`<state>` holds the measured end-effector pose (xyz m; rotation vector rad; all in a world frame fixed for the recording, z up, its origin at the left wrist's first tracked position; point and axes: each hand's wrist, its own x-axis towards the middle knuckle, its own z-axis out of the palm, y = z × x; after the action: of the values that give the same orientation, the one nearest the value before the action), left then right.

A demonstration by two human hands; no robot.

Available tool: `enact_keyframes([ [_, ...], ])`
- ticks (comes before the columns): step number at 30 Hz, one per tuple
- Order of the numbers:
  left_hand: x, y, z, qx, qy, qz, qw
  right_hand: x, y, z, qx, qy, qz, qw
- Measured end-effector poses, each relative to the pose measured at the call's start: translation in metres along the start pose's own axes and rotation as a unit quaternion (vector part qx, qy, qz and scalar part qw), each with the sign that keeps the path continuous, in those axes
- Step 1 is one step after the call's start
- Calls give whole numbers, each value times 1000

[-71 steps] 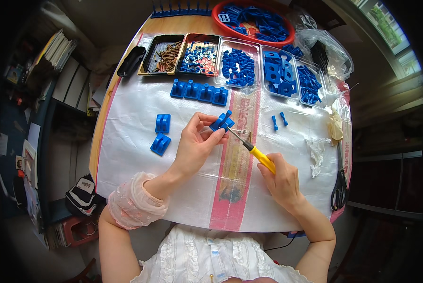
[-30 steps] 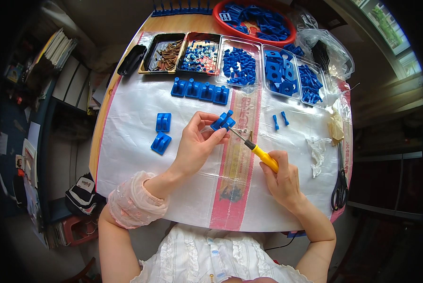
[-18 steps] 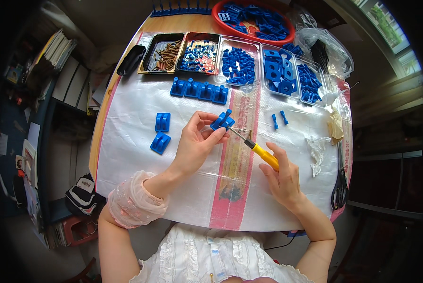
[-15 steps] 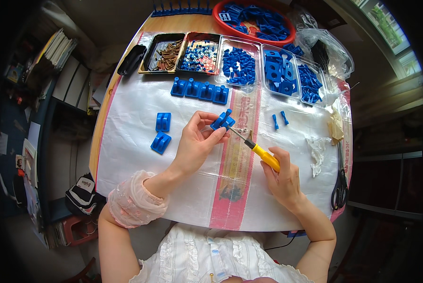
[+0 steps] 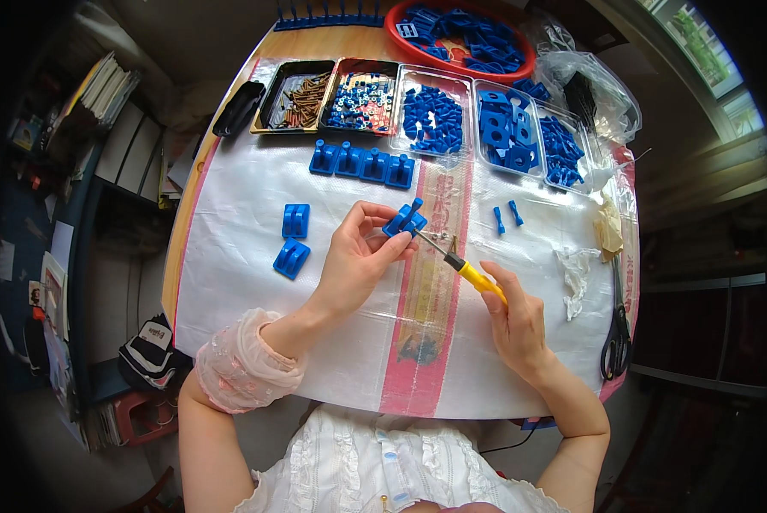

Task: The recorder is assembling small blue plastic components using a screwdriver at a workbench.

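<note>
Round counter (image 5: pixel 230 256) w/ white woven sheet over it; along the far edge a red basin (image 5: pixel 465 38) of blue parts, then a row of trays: brown screws (image 5: pixel 296 85), small washers/nuts (image 5: pixel 362 90), blue pegs (image 5: pixel 433 115), blue blocks (image 5: pixel 503 128); black scissors (image 5: pixel 616 338) at the right edge.

Progress, as a judgement: four assembled blue blocks (image 5: pixel 362 162) lined up just below the trays look finished; two more blue blocks (image 5: pixel 293 235) lie to the left, apart from that row, can't tell if done or waiting; two loose blue pegs (image 5: pixel 505 215) to the right not yet used; trays and basin still well stocked, so plenty left.

Left hand (image 5: pixel 358 261) clenched on a blue clip piece (image 5: pixel 403 219), held up just above the sheet near the centre stripe; right hand (image 5: pixel 513 316) w/ grip closed round a yellow-handled screwdriver (image 5: pixel 460 267), tip pointing into the piece; looks like mid-fastening on this one.
</note>
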<state>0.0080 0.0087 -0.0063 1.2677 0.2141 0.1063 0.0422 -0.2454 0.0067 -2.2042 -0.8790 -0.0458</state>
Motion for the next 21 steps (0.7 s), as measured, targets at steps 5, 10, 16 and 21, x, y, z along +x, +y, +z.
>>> enact_keyframes([
  [5, 0, 1, -2, -4, -5, -12, 1000, -2, -6, 0, -2, -32, 36, 999],
  [10, 1, -1, -2, -8, -7, -5, 1000, -6, 6, 7, -13, 11, 5, 1000],
  [16, 0, -2, -1, -4, -2, 5, 1000, 1, -2, -1, -24, 7, -23, 999],
  [21, 0, -1, 0, 2, -6, 5, 1000, 1, 4, -1, 11, 6, -16, 1000],
])
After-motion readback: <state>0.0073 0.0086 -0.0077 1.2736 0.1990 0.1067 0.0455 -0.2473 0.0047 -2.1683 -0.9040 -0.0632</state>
